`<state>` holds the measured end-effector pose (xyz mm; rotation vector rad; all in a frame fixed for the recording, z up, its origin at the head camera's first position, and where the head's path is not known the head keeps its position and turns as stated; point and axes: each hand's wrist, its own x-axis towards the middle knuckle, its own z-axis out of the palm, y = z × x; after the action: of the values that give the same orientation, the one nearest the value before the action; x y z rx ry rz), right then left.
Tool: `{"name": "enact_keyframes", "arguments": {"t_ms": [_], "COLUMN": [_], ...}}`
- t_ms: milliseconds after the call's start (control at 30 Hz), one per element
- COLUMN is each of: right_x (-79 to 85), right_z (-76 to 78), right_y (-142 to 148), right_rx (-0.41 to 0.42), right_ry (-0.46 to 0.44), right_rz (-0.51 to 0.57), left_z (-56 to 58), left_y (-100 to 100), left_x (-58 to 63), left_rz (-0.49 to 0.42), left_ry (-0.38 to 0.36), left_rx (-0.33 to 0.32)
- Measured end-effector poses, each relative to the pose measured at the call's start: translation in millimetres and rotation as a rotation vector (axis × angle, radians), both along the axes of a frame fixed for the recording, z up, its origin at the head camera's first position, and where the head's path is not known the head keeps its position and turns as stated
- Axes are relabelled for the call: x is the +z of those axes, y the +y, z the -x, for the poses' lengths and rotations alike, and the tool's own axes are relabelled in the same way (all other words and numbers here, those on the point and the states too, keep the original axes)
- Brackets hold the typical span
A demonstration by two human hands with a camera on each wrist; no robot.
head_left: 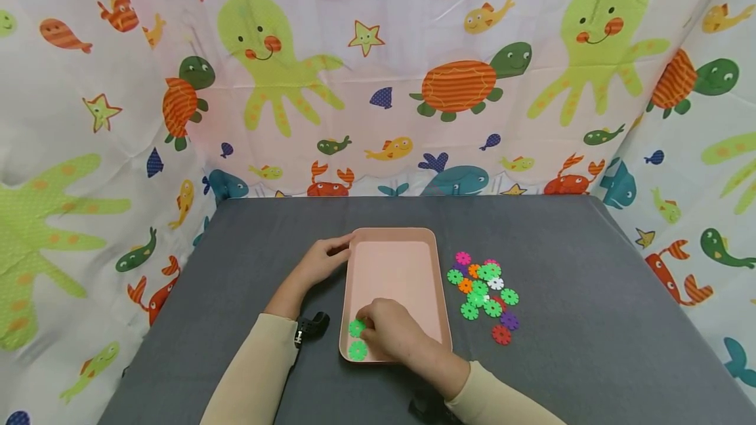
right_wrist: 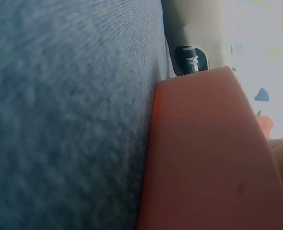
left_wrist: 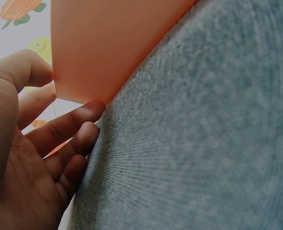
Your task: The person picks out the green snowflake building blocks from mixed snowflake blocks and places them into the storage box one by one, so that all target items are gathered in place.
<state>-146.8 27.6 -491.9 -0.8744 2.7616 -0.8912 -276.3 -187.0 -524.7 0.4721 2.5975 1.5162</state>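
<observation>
A pink rectangular tray (head_left: 394, 238) lies on the grey cloth-covered table. My left hand (head_left: 321, 261) holds its far left corner, thumb and fingers against the outer wall, as the left wrist view shows of the tray (left_wrist: 98, 52) and hand (left_wrist: 31, 153). Over the tray's near left part, my right hand (head_left: 392, 330) pinches a green notched plastic disc (head_left: 356, 328), partly covered by the fingers. Another green disc (head_left: 357, 350) lies in the near left corner. In the right wrist view, the tray wall (right_wrist: 208, 143) hides most of the hand.
Right of the tray is a loose pile of notched discs (head_left: 480, 288), green, orange, purple, white, pink and red, some overlapping. A red disc (head_left: 501, 335) lies at its near edge. A patterned sea-animal curtain (head_left: 378, 130) hangs behind and at both sides of the table.
</observation>
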Motion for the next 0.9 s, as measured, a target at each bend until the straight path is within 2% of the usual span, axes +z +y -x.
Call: {"name": "enact_keyframes", "arguments": {"t_ms": [100,233,367,500,700,900], "right_x": [3.2,20.7,44.9,58.8,58.2,44.5], "right_z": [0.9,8.0,22.5,39.8,63.4,79.7], "right_y": [2.2,14.1,40.5,74.3,119.3,144.8], "right_rx": [0.014,0.008,-0.057,-0.146,-0.238,-0.311], "right_ry": [-0.021,-0.077,-0.082,-0.064,-0.019,-0.054], "right_rz": [-0.003,0.029,0.092,0.135,0.068,-0.150], "left_z": [0.2,-0.4,-0.9,-0.2,1.3,1.7], "left_y": [-0.2,-0.3,0.6,1.1,1.5,0.9], "left_x": [0.2,0.2,0.6,0.3,-1.0,-2.2], "left_rz": [0.000,-0.002,-0.002,-0.017,-0.023,-0.015], "left_ry": [0.004,0.008,0.000,-0.005,0.004,0.002], "left_rx": [-0.004,-0.010,0.000,0.000,-0.016,-0.011]}}
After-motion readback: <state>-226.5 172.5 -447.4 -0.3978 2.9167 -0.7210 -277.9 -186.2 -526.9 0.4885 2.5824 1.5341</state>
